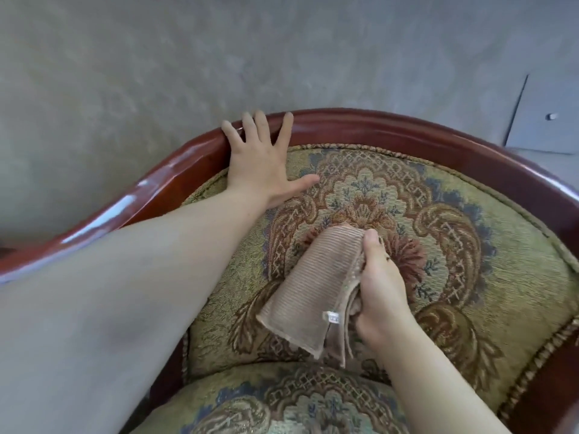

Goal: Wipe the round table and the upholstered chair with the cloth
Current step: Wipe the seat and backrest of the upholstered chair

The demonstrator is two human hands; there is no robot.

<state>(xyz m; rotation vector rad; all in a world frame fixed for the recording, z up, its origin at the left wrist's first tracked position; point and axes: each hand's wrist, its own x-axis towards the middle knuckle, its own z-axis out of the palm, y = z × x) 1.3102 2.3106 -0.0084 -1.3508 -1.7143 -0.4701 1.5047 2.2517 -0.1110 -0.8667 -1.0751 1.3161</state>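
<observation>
Right grip curls round the folded ribbed cloth at frame centre, pressing it on the upholstered chair back. Left grip lies spread flat on the wooden rim, upper centre-left, holding nothing. Cloth looks soft, light, limp: best held at the bunched fold.

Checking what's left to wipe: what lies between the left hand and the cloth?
In the head view, only bare patterned upholstery separates left hand from cloth.

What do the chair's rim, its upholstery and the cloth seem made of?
Chair rim: probably wood, reddish-brown with glossy lacquer, judging by bright highlights. Upholstery: matte woven tapestry-like fabric, floral pattern, cord edging. Cloth: soft beige ribbed textile, possibly microfibre; small sewn tag.
</observation>
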